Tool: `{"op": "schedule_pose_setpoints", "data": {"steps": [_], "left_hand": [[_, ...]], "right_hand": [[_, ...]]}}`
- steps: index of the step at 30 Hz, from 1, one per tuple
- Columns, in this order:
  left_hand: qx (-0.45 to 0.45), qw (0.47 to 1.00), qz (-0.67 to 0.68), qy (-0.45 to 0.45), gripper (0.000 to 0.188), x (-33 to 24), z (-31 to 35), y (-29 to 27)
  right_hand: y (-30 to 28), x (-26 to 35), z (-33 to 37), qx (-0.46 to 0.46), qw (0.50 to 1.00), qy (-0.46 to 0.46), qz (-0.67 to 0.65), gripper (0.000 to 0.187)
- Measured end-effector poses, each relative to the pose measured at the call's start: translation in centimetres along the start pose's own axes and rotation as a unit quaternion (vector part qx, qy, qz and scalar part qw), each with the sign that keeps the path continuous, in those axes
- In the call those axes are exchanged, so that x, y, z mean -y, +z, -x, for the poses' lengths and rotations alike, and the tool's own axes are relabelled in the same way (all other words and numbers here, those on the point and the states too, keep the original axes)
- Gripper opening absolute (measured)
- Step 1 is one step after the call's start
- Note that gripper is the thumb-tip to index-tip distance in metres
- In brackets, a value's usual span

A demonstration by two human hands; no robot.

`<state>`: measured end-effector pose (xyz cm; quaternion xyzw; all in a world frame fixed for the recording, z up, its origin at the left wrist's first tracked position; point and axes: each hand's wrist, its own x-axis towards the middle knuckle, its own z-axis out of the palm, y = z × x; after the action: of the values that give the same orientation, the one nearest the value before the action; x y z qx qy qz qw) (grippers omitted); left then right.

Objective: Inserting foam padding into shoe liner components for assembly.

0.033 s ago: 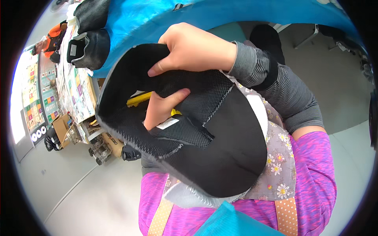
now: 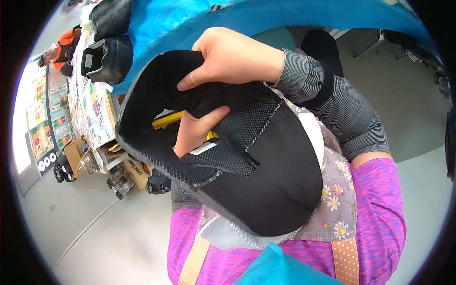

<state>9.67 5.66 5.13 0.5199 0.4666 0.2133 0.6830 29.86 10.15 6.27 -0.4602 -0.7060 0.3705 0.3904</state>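
A black shoe upper (image 2: 275, 183) with mesh lining and whitish zigzag stitching along its seams and edge is held in front of me, its inside facing up. My right hand (image 2: 232, 57) grips its far edge, thumb on the inner side and fingers hidden behind. Within the opening, my left hand (image 2: 199, 128) shows, its thumb pressed on the mesh lining and its other fingers mostly hidden. Beside the left hand, a yellow piece (image 2: 167, 120) is visible through the opening; its kind cannot be made out. A white label (image 2: 203, 148) sits on the lining below that hand.
More black shoe uppers (image 2: 111, 59) rest on the blue-covered table (image 2: 171, 21) at the far left. A grey flowered apron (image 2: 335, 209) covers my lap under a whitish stitched piece (image 2: 221, 233). A cardboard box (image 2: 73, 151) stands left, and a person in orange (image 2: 66, 45) is farther off.
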Motion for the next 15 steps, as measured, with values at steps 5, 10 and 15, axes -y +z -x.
{"op": "schedule_pose_setpoints", "data": {"steps": [5, 10, 15], "left_hand": [[-0.021, 0.992, -0.002, 0.127, 0.047, 2.8, -0.3, -0.1], [-0.021, 0.985, 0.117, 0.128, 0.048, 1.8, -0.4, 0.9], [-0.073, 0.983, 0.050, 0.158, 0.053, 3.1, 0.0, 0.0]], "right_hand": [[0.2, 0.1, -0.3, 0.012, 0.994, 0.046, -0.093, 0.062], [0.1, -0.4, 0.0, -0.008, 1.000, 0.005, -0.020, 0.059], [-0.6, -0.4, 2.1, 0.062, 0.998, 0.008, 0.014, 0.046]]}}
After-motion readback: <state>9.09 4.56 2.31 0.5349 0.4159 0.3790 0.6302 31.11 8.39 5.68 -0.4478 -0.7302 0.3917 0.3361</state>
